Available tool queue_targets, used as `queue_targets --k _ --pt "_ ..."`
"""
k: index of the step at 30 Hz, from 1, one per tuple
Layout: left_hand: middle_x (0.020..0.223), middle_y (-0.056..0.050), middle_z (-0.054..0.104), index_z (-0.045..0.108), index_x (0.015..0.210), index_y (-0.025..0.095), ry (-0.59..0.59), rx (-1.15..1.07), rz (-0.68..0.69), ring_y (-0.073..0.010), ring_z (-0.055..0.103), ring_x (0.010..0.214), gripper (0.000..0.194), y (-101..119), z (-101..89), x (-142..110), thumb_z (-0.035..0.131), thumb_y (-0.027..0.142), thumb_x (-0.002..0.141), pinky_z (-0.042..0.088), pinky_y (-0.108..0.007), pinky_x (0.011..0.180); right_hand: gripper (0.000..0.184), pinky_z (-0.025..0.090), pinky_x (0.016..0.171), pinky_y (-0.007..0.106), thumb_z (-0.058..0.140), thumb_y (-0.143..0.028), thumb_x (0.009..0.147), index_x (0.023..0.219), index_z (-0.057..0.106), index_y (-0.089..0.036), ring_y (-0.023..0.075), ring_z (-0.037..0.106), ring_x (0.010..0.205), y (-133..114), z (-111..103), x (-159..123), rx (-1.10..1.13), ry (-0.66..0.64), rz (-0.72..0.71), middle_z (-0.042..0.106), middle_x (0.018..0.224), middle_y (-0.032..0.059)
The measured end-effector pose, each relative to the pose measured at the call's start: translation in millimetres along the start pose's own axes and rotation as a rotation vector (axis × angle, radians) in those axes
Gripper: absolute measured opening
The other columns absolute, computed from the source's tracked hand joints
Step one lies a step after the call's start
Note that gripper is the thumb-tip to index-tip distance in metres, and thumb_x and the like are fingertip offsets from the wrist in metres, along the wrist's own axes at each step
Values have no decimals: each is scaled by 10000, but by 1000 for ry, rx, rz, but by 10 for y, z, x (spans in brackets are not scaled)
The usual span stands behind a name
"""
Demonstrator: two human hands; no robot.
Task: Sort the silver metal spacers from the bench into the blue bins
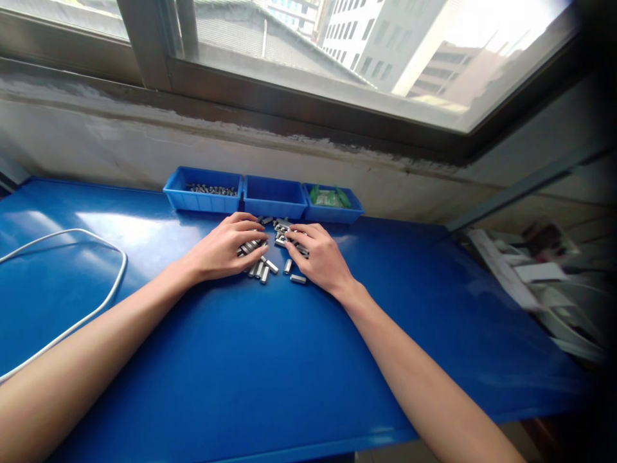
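Note:
Short silver metal cylinders point(265, 274) lie loose in a pile on the blue tabletop. My left hand point(231, 244) curves around the pile's left side, fingers apart, with several pieces showing between thumb and fingers. From the right, my right hand point(318, 254) rests over other pieces, its fingers spread and partly covering them. A few cylinders, such as the single metal piece point(298, 279) by my right thumb, lie at the near edge of the pile. What is directly under both palms is hidden.
Behind the pile stand three joined blue bins: the left bin point(207, 204) holds small metal parts, the middle bin point(274, 209) shows a bare inside, and the right has a green-and-clear bag point(330, 197). A white cable point(123, 263) loops at left. A window point(308, 96) rises behind.

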State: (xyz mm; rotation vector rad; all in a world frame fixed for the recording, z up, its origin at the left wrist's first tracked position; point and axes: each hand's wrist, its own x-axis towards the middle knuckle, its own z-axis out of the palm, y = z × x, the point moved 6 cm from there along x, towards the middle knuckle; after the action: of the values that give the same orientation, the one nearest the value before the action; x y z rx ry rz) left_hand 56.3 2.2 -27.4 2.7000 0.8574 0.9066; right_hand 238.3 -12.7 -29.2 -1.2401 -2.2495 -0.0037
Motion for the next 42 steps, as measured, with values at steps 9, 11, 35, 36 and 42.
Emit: queue_targets --k 9,11,35,36,42 --pt "1179 -121 733 760 1126 155 1 -11 -7 -305 573 1210 328 -4 -3 -5 582 375 961 481 -467 1070 288 497 1030 486 573 -298 991 1217 711 -184 289 588 1191 -5 -10 9 -27 21 12 702 1261 108" --pt "1178 -119 734 760 1128 162 3 -20 -15 -306 573 1212 320 -7 -4 -5 589 371 956 482 -469 1070 272 502 1025 486 564 -291 996 1184 727 -182 286 598 1170 -9 -4 14 -22 13 13 718 1234 102" --pt "1181 -113 728 758 1128 183 -3 -25 -32 -299 570 1206 338 -25 4 -11 573 408 957 484 -456 1065 218 555 957 383 554 -142 932 1025 743 -198 244 712 1040 79 5 67 134 65 95 766 1093 85" --pt "1181 -114 729 759 1127 184 -2 -27 -30 -299 570 1206 338 -26 5 -12 573 410 957 484 -456 1065 216 554 953 379 554 -136 928 1007 745 -200 242 714 1033 73 7 75 141 62 99 767 1087 82" --pt "1181 -113 725 757 1134 177 2 -31 -28 -292 568 1207 339 -42 17 -20 583 406 954 484 -451 1070 215 557 878 344 566 -84 884 941 743 -192 228 723 951 55 15 106 166 85 111 771 1016 70"
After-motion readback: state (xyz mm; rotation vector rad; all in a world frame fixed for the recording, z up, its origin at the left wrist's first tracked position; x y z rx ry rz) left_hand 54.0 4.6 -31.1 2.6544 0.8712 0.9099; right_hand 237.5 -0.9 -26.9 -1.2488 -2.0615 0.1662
